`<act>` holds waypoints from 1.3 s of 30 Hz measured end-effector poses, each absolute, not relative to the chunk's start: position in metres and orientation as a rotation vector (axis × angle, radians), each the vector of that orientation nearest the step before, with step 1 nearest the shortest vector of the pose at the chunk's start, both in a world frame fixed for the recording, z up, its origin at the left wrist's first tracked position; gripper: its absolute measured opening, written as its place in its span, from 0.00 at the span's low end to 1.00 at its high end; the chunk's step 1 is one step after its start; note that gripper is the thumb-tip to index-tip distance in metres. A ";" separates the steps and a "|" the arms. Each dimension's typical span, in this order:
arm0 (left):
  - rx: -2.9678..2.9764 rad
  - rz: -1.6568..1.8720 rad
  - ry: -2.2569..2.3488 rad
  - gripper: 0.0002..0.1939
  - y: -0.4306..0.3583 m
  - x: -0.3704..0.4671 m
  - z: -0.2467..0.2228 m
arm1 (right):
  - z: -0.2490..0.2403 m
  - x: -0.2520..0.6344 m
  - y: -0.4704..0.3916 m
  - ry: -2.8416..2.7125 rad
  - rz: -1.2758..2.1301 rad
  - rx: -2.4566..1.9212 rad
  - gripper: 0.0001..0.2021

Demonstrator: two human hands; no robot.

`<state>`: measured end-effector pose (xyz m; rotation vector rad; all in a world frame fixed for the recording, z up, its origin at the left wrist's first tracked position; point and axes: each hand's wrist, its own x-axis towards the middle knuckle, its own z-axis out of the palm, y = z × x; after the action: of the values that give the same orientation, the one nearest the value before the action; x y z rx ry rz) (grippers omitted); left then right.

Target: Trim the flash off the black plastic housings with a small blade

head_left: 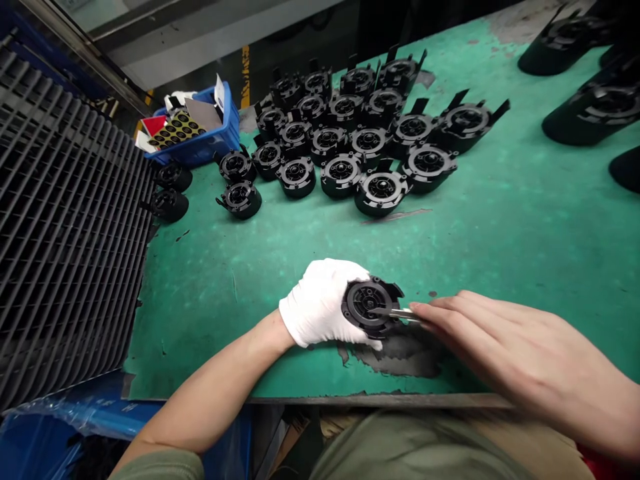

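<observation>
My left hand (pixel 327 303), in a white glove, is wrapped round a round black plastic housing (pixel 369 303) just above the near part of the table. The housing's ribbed, ringed face is turned up, and a tab sticks out at its upper right. Bare and closed, my right hand (pixel 500 347) grips a slim silver metal tool with a pointed, knife-like tip (pixel 403 314). That tip lies over the inner ring of the housing's face; whether it touches cannot be made out. Part of the tool is hidden in my fingers.
Several similar black housings (pixel 341 171) stand grouped at the back of the green table (pixel 240 267), with taller black cylinders (pixel 583 120) at right. A blue bin (pixel 227 123) holding papers and stickers stands at back left. A grey slatted rack (pixel 65 220) borders the left side.
</observation>
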<state>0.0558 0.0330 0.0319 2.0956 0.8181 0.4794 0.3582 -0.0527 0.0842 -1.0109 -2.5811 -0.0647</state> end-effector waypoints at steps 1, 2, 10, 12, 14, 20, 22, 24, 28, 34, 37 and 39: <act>2.100 0.477 0.806 0.41 0.033 0.056 0.033 | 0.083 0.361 -0.054 -2.562 -0.049 -1.034 0.15; 2.104 0.481 0.799 0.41 0.033 0.057 0.033 | 0.082 0.363 -0.055 -2.541 -0.024 -1.076 0.13; 2.141 0.768 1.003 0.53 0.026 0.046 0.014 | 0.066 0.367 -0.072 -2.388 0.175 -1.299 0.11; 2.126 0.859 0.986 0.54 0.022 0.043 0.011 | 0.063 0.368 -0.074 -2.399 0.166 -1.297 0.13; 2.117 0.877 0.930 0.54 0.020 0.041 0.011 | 0.061 0.369 -0.075 -2.412 0.148 -1.308 0.15; 2.060 0.735 0.876 0.56 0.026 0.044 0.019 | 0.062 0.370 -0.069 -2.438 0.067 -1.320 0.18; 2.101 0.706 0.839 0.55 0.029 0.045 0.020 | 0.064 0.367 -0.065 -2.437 0.049 -1.310 0.17; 2.159 0.672 0.845 0.57 0.032 0.045 0.020 | 0.067 0.365 -0.059 -2.445 0.037 -1.295 0.16; 2.163 0.644 0.853 0.58 0.034 0.046 0.021 | 0.072 0.364 -0.044 -2.500 0.003 -1.245 0.15; 2.090 0.693 0.702 0.53 0.041 0.046 0.019 | 0.073 0.361 -0.025 -2.555 -0.031 -1.134 0.16; 2.096 0.698 0.697 0.53 0.041 0.046 0.018 | 0.073 0.360 -0.021 -2.591 -0.086 -1.086 0.16; 2.104 0.702 0.710 0.53 0.040 0.046 0.018 | 0.075 0.360 -0.019 -2.623 -0.113 -1.058 0.16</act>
<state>0.0464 0.0402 0.0185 2.1039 0.7105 0.7017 0.3600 -0.0193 0.0749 -1.0580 -2.6225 -0.1133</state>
